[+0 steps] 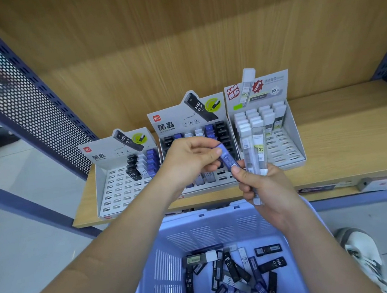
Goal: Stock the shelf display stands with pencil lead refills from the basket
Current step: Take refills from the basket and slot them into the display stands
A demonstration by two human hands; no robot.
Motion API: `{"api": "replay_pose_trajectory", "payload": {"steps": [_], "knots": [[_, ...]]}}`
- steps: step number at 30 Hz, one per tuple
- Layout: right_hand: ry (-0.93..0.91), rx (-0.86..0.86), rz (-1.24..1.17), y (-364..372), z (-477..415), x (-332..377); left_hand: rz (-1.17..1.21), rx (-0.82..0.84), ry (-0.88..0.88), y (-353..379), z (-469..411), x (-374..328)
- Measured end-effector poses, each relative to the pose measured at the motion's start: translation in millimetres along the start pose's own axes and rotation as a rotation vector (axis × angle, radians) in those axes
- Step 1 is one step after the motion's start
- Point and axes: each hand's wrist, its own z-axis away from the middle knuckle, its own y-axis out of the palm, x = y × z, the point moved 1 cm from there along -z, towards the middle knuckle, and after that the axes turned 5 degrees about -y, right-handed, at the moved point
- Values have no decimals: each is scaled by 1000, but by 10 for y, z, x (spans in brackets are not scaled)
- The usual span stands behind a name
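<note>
The left hand (pixel 189 157) pinches a blue case (pixel 227 158) and the right hand (pixel 266 187) grips clear tubes (pixel 256 153), over the shelf's (pixel 346 143) front edge, high above the basket (pixel 219 212).

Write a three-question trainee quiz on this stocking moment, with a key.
1. True or false: the left hand pinches a blue refill case.
2. The right hand grips: A) clear tubes with white caps; B) scissors; C) a black case.
3. Fill in: the shelf carries ___ display stands.
Key: 1 true; 2 A; 3 three.
</note>
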Motion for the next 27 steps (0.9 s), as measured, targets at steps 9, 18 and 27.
{"api": "replay_pose_trajectory", "payload": {"steps": [9, 18, 27], "knots": [[71, 159, -50, 203, 42, 52, -69, 90, 20, -331, 91, -203], [99, 209, -12, 528, -40, -6, -365, -335, 86, -1317, 105, -414], [67, 213, 102, 725, -61, -132, -909, -334, 106, -1519, -126, 246]]}}
